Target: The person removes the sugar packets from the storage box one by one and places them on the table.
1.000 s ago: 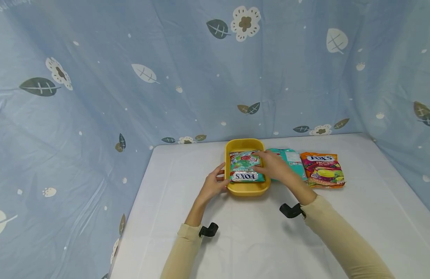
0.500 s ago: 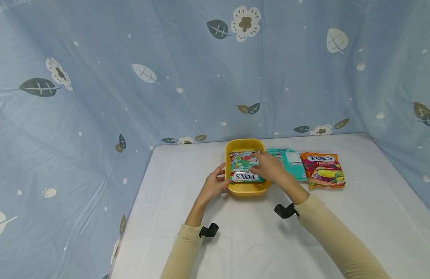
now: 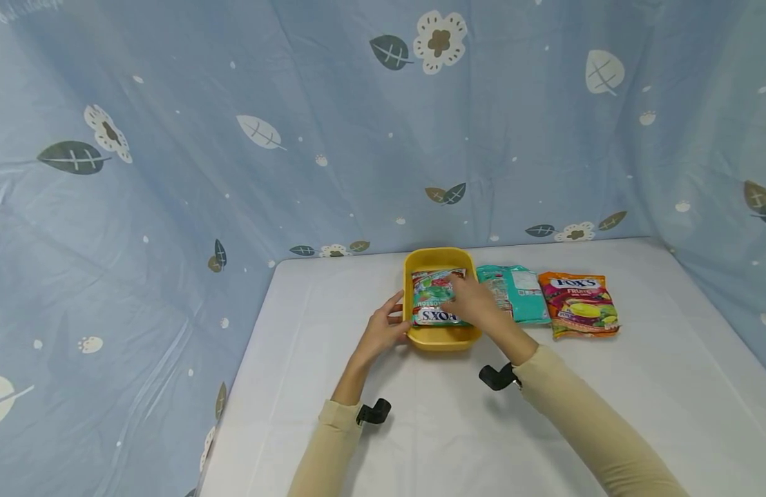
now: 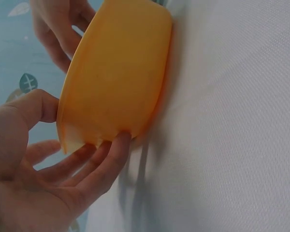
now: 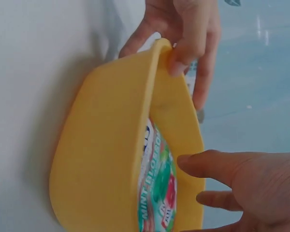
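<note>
A yellow plastic basin (image 3: 441, 337) stands on the white table, with a teal candy bag (image 3: 429, 293) lying inside it, labelled FOX'S and mint blossom. My left hand (image 3: 383, 328) holds the basin's left side. Its thumb hooks over the rim and the other fingers (image 4: 117, 159) lie against the outer wall. Over the basin's right part is my right hand (image 3: 472, 300), fingers loosely extended above the bag. Its thumb (image 5: 198, 165) comes close to the bag in the right wrist view; whether it touches cannot be told. Nothing is seen gripped there.
To the right of the basin lies another teal bag (image 3: 524, 297), back side up. Beside that is an orange and purple FOX'S fruits bag (image 3: 580, 305). A blue patterned curtain (image 3: 358, 138) hangs behind the white table (image 3: 445, 428).
My right hand has shifted a little to the left over the candy bag, uncovering more of the teal bag beside the basin. The left hand and the basin stay in place.
</note>
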{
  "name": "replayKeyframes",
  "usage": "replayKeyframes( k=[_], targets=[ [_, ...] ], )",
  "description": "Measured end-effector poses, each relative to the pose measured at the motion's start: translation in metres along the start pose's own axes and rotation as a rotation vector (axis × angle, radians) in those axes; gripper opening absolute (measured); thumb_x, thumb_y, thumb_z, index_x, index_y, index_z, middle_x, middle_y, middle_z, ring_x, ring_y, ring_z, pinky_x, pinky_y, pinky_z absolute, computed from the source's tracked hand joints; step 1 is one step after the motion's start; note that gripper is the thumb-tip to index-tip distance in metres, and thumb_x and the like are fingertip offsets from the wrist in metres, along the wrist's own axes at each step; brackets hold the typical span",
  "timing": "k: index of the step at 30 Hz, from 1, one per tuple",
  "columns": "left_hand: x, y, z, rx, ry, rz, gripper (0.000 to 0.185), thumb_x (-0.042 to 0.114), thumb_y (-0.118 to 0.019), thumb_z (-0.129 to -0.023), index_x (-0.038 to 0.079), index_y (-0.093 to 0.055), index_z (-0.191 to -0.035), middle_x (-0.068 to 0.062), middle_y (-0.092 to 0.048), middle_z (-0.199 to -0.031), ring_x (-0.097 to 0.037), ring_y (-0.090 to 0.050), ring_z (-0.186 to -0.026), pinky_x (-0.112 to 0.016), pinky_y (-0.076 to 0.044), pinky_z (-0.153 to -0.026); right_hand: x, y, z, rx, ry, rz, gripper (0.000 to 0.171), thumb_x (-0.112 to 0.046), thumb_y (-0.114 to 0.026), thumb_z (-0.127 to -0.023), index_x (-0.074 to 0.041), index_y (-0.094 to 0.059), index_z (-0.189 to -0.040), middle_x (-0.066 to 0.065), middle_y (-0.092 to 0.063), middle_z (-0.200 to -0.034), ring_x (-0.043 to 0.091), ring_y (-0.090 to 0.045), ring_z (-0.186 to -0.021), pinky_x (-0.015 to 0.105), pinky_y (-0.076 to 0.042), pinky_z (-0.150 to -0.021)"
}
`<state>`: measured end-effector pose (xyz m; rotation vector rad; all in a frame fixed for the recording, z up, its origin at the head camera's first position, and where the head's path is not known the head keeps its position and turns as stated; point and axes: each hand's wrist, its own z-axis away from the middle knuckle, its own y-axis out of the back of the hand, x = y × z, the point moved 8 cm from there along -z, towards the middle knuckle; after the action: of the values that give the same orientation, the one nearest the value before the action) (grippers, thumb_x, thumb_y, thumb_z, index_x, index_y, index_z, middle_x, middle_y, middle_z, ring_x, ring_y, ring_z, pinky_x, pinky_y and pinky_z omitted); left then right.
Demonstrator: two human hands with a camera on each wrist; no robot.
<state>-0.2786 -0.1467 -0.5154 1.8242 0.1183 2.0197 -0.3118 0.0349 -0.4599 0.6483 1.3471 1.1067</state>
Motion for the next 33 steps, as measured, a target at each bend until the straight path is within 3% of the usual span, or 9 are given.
replayKeyframes(
  k=[6,9,17,22,26,33],
  targets=[
    [0.026,0.001,0.013,-0.054,0.003,-0.004,0.074,0.004,-0.061,-0.091,0.009,-0.026,-0.156,-0.028,-0.046,-0.142,-0.041,-0.056,-0.123,-0.031,-0.062,-0.078,-0.002,-0.004,0.002,-0.005,-0.043,-0.010,0.066,-0.037,-0.072,-0.087,-0.001,-0.048,-0.138,0.024,-0.063,-0.125,0.038,-0.064,-0.101,0.054,-0.056,-0.085],
    [0.028,0.000,0.013,-0.060,0.001,0.007,0.074,0.004,-0.061,-0.091,0.008,-0.025,-0.156,-0.029,-0.046,-0.143,-0.041,-0.056,-0.122,-0.031,-0.062,-0.077,-0.003,-0.007,0.001,-0.018,-0.073,-0.017,0.070,-0.038,-0.071,-0.087,-0.001,-0.045,-0.141,0.026,-0.059,-0.129,0.040,-0.062,-0.105,0.057,-0.055,-0.087],
    [-0.008,0.000,-0.003,0.006,-0.006,0.009,0.075,0.009,-0.064,-0.089,0.020,-0.030,-0.155,-0.020,-0.051,-0.140,-0.035,-0.060,-0.120,-0.031,-0.062,-0.074,0.000,-0.020,-0.005,-0.022,-0.098,-0.035,0.079,-0.037,-0.072,-0.087,0.000,-0.037,-0.148,0.035,-0.047,-0.139,0.051,-0.053,-0.120,0.066,-0.047,-0.096],
    [-0.009,-0.001,-0.004,0.011,-0.014,0.008,0.075,0.012,-0.065,-0.088,0.024,-0.032,-0.154,-0.017,-0.053,-0.139,-0.032,-0.061,-0.118,-0.030,-0.061,-0.074,0.002,-0.026,-0.007,0.007,-0.098,-0.027,0.076,-0.036,-0.073,-0.086,0.006,-0.042,-0.142,0.036,-0.053,-0.132,0.051,-0.053,-0.119,0.062,-0.049,-0.096],
    [-0.008,-0.002,-0.004,-0.003,-0.010,0.004,0.075,0.009,-0.064,-0.090,0.020,-0.030,-0.155,-0.021,-0.050,-0.142,-0.036,-0.059,-0.120,-0.032,-0.062,-0.075,0.002,-0.029,-0.006,0.036,-0.080,-0.010,0.072,-0.035,-0.074,-0.085,0.009,-0.046,-0.136,0.034,-0.059,-0.123,0.051,-0.054,-0.117,0.060,-0.050,-0.095],
    [-0.009,-0.003,-0.006,-0.017,-0.004,-0.012,0.074,0.005,-0.062,-0.091,0.016,-0.027,-0.156,-0.025,-0.048,-0.142,-0.040,-0.057,-0.121,-0.036,-0.062,-0.076,0.001,-0.033,-0.006,0.069,-0.064,-0.027,0.073,-0.032,-0.074,-0.086,0.006,-0.044,-0.140,0.036,-0.054,-0.130,0.052,-0.050,-0.121,0.061,-0.046,-0.101]
  ],
)
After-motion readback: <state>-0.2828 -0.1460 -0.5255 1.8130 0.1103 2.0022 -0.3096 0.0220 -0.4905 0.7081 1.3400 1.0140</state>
